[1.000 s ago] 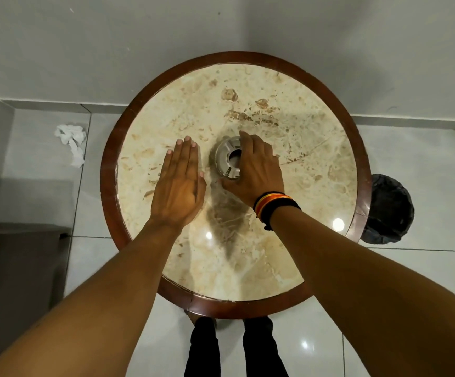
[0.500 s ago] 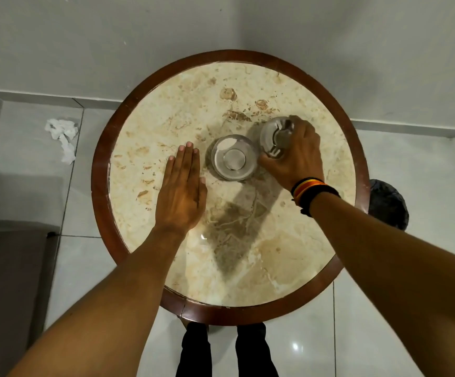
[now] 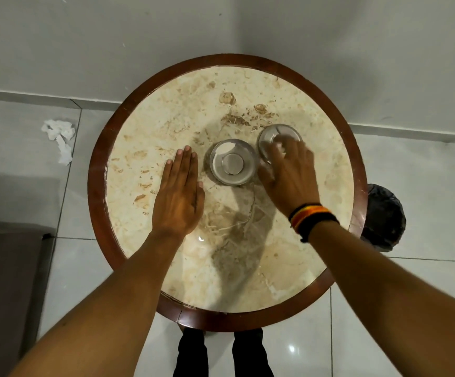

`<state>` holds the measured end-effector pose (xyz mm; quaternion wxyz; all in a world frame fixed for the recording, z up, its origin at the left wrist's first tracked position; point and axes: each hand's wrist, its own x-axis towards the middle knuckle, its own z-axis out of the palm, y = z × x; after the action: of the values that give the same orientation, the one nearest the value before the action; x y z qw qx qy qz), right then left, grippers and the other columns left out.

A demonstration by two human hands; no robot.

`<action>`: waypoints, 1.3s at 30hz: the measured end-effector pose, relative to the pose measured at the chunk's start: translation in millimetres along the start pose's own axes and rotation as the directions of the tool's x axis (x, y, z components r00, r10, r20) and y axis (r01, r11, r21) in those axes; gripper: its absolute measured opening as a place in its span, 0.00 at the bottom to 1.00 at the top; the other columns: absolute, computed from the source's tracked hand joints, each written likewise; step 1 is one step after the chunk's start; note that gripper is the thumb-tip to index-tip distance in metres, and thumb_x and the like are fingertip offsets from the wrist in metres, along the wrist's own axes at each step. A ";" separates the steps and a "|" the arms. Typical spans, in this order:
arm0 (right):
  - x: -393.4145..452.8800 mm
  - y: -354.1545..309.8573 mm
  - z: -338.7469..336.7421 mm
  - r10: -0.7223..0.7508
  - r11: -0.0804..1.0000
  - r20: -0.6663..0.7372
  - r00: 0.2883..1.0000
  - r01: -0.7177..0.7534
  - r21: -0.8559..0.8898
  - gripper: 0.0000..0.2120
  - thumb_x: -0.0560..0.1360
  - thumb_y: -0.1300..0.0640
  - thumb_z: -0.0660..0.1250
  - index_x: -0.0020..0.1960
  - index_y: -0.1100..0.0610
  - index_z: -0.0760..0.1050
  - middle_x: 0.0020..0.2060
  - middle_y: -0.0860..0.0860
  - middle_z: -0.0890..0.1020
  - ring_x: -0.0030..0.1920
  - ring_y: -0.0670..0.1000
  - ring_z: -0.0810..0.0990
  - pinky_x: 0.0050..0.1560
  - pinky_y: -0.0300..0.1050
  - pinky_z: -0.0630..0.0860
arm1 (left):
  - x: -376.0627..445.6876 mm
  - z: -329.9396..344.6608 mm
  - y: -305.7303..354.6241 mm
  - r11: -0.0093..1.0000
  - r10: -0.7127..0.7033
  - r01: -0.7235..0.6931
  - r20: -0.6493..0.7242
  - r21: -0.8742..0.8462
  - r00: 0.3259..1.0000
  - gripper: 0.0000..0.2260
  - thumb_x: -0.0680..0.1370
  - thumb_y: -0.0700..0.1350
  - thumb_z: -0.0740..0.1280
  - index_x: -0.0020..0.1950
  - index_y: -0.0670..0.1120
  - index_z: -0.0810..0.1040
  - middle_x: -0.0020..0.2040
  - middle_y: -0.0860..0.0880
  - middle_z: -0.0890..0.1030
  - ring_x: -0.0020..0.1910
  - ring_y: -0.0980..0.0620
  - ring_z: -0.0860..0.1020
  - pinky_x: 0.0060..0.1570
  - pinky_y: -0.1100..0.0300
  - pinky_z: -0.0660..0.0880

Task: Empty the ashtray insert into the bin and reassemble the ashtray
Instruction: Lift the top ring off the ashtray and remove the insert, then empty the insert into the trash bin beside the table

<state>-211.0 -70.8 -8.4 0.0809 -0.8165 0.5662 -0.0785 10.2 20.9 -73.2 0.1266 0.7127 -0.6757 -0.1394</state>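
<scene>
Tissue (image 3: 59,138), crumpled and white, lies on the tiled floor (image 3: 57,268) at the far left, well apart from the round bench (image 3: 248,281) with its marble top and dark wooden rim. On that top the left hand (image 3: 178,197) lies flat, palm down, fingers straight and together, its grip wide and holding nothing. Just to its right stands the ashtray bowl (image 3: 233,161), shiny metal, with a raised round knob in its middle. Beside the bowl, further right and slightly further back, sits the ashtray lid (image 3: 278,137) on the marble. The right hand (image 3: 288,175) covers the lid's near side, fingers blurred on it; whether the grip is closed on the lid I cannot tell. A striped wristband (image 3: 312,217) circles that wrist. A bin (image 3: 384,216) with a black liner stands on the floor past the bench's right edge.
</scene>
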 end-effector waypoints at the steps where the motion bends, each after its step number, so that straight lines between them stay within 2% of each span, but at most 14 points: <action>1: -9.3 -6.9 1.5 -0.072 0.997 -0.006 0.997 0.072 -0.009 0.19 0.79 0.51 0.65 0.69 0.55 0.73 0.59 0.59 0.78 0.57 0.60 0.77 0.56 0.57 0.77 | 0.2 0.5 0.1 1.000 -0.001 0.001 -0.003 0.000 1.000 0.28 0.87 0.49 0.50 0.86 0.41 0.51 0.88 0.42 0.52 0.87 0.45 0.49 0.86 0.43 0.51; 3: -23.5 -17.7 6.5 -0.119 0.993 0.066 0.991 0.117 0.029 0.18 0.80 0.53 0.64 0.69 0.53 0.74 0.46 0.55 0.80 0.43 0.57 0.79 0.39 0.49 0.76 | 0.5 1.2 0.6 1.000 -0.005 0.005 -0.003 -0.001 1.000 0.28 0.87 0.50 0.50 0.86 0.42 0.51 0.88 0.43 0.52 0.87 0.46 0.48 0.86 0.44 0.50; 5: -29.1 -22.3 12.9 -0.069 0.996 0.158 0.985 0.059 0.071 0.18 0.81 0.54 0.62 0.70 0.50 0.74 0.43 0.54 0.81 0.38 0.58 0.80 0.33 0.46 0.72 | 0.5 1.7 0.6 1.000 -0.003 0.003 0.000 0.000 1.000 0.28 0.87 0.49 0.50 0.86 0.42 0.51 0.88 0.43 0.51 0.87 0.46 0.48 0.86 0.45 0.49; 7: -28.5 -21.0 17.3 -0.045 0.996 0.198 0.979 0.028 0.089 0.15 0.82 0.53 0.60 0.67 0.48 0.75 0.45 0.54 0.83 0.40 0.60 0.81 0.34 0.47 0.74 | 0.4 1.4 0.1 1.000 0.001 -0.001 0.002 0.003 1.000 0.28 0.87 0.49 0.50 0.86 0.42 0.51 0.88 0.43 0.51 0.87 0.46 0.47 0.87 0.46 0.48; 11: -25.1 -16.4 17.1 -0.079 0.994 0.199 0.977 0.062 0.089 0.12 0.83 0.51 0.59 0.62 0.52 0.76 0.49 0.54 0.83 0.41 0.61 0.82 0.38 0.52 0.79 | 0.4 -0.4 1.9 1.000 0.004 -0.004 0.007 0.011 1.000 0.28 0.87 0.49 0.49 0.86 0.40 0.52 0.87 0.41 0.52 0.87 0.46 0.48 0.87 0.45 0.48; 14: -27.3 -7.8 12.6 -0.077 0.996 0.179 0.981 0.069 0.048 0.11 0.83 0.53 0.59 0.61 0.52 0.76 0.50 0.54 0.82 0.39 0.61 0.82 0.36 0.51 0.78 | -1.6 -1.1 3.9 1.000 0.003 -0.004 0.026 0.015 1.000 0.29 0.86 0.49 0.49 0.86 0.39 0.51 0.87 0.41 0.51 0.87 0.45 0.48 0.87 0.44 0.48; 19: -43.4 22.2 -9.9 -0.050 0.998 0.082 0.995 0.048 0.030 0.09 0.82 0.56 0.63 0.60 0.53 0.77 0.44 0.54 0.83 0.35 0.60 0.80 0.30 0.50 0.76 | -8.0 2.2 24.2 0.997 0.077 -0.077 0.015 0.016 0.997 0.29 0.86 0.46 0.52 0.85 0.37 0.53 0.87 0.39 0.53 0.87 0.43 0.50 0.86 0.43 0.50; 22: -54.2 49.7 -28.5 -0.038 0.999 0.011 0.999 0.037 0.035 0.07 0.80 0.57 0.67 0.57 0.55 0.79 0.41 0.54 0.84 0.34 0.59 0.81 0.29 0.51 0.77 | -8.3 12.1 59.5 0.988 0.151 -0.151 0.000 -0.004 0.988 0.28 0.86 0.45 0.54 0.85 0.37 0.55 0.86 0.39 0.56 0.87 0.42 0.52 0.86 0.42 0.52; 25: -69.3 90.7 -50.6 -0.005 1.000 -0.090 0.996 0.007 0.014 0.04 0.77 0.59 0.71 0.53 0.55 0.81 0.37 0.54 0.84 0.32 0.58 0.81 0.25 0.49 0.76 | -2.6 25.8 112.1 0.965 0.245 -0.243 0.010 -0.093 0.969 0.27 0.85 0.44 0.57 0.84 0.36 0.58 0.85 0.38 0.58 0.86 0.41 0.55 0.85 0.41 0.55; 27: -82.3 123.9 -60.0 0.056 0.998 -0.106 0.993 -0.055 0.013 0.06 0.76 0.60 0.72 0.52 0.54 0.81 0.37 0.53 0.84 0.32 0.58 0.81 0.26 0.49 0.77 | 2.7 37.5 149.7 0.936 0.324 -0.319 0.015 -0.148 0.946 0.28 0.85 0.43 0.59 0.84 0.36 0.59 0.85 0.38 0.59 0.86 0.41 0.56 0.84 0.40 0.57; 30: -105.4 175.2 -65.9 0.163 0.987 -0.087 0.983 -0.163 0.011 0.11 0.73 0.60 0.73 0.54 0.53 0.79 0.40 0.53 0.84 0.37 0.58 0.83 0.32 0.48 0.80 | 12.4 55.8 198.0 0.908 0.395 -0.385 0.036 -0.167 0.918 0.28 0.85 0.43 0.58 0.84 0.37 0.58 0.86 0.39 0.58 0.86 0.43 0.56 0.84 0.41 0.57; 32: -123.1 208.6 -66.0 0.229 0.973 -0.122 0.966 -0.231 0.002 0.10 0.73 0.59 0.73 0.54 0.53 0.79 0.40 0.52 0.85 0.36 0.57 0.83 0.33 0.43 0.77 | 20.2 68.1 222.7 0.907 0.403 -0.388 0.072 -0.164 0.912 0.27 0.86 0.45 0.56 0.85 0.38 0.56 0.86 0.41 0.57 0.87 0.44 0.54 0.86 0.43 0.54; 35: -149.9 248.2 -58.2 0.343 0.939 -0.125 0.931 -0.340 0.043 0.05 0.78 0.56 0.68 0.54 0.52 0.78 0.41 0.53 0.84 0.36 0.58 0.82 0.34 0.42 0.73 | 27.2 84.8 244.7 0.916 0.398 -0.384 0.141 -0.119 0.906 0.28 0.87 0.46 0.54 0.86 0.40 0.54 0.87 0.42 0.54 0.87 0.45 0.52 0.86 0.44 0.52; 39: -172.0 286.5 -30.2 0.549 0.827 -0.051 0.834 -0.534 0.175 0.05 0.81 0.52 0.64 0.53 0.52 0.76 0.40 0.51 0.84 0.36 0.57 0.81 0.37 0.42 0.72 | 30.1 101.3 250.4 0.924 0.376 -0.383 0.188 0.004 0.907 0.29 0.86 0.48 0.52 0.86 0.41 0.52 0.87 0.43 0.52 0.87 0.45 0.49 0.86 0.43 0.52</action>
<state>-538.5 -9.9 -48.6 0.1343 -0.6086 0.7701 -0.1361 -258.1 -22.1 -75.8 0.0738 0.5543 -0.8128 -0.1636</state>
